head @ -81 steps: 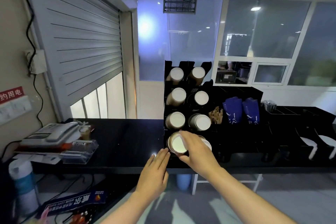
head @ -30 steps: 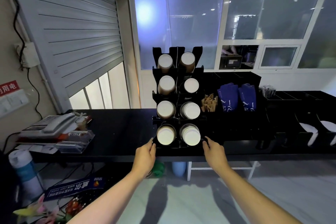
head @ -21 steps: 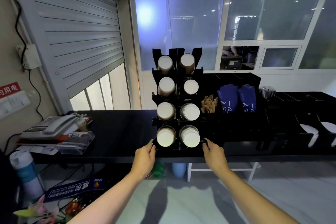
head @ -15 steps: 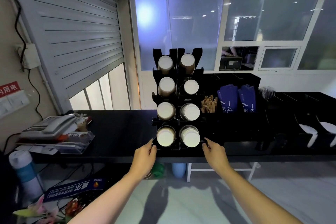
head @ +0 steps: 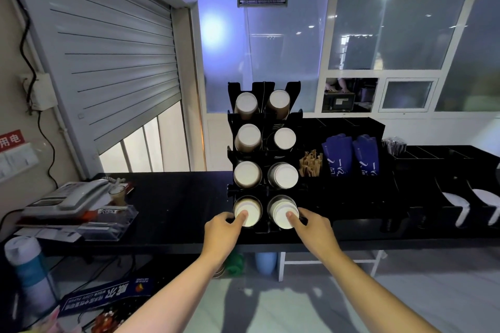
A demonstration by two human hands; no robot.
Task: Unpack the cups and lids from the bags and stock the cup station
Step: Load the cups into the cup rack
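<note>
Counter [head: 176, 197] is the biggest thing: it is long and black, and the cup rack [head: 230, 149] stands on it near the middle. It has four rows of two holes, and every hole holds a stack of paper cups lying on its side, with the round white bottom facing out. The bottom left stack [head: 251, 212] and the bottom right stack [head: 280, 215] are the ones being touched. The left hand [head: 220, 232] has its thumb [head: 243, 216] pressed flat on the white end of the left stack. The right hand [head: 315, 232] does the same with its thumb on the right stack. The other fingers are bent beside the rack, and I cannot tell if they grip it or just rest there. Paper cups are very light and thin, so I think they squash if squeezed hard. Stacked cups also slide in and out of each other easily. Pushing on the flat round end looks safest, or holding a whole stack gently round its side.
</note>
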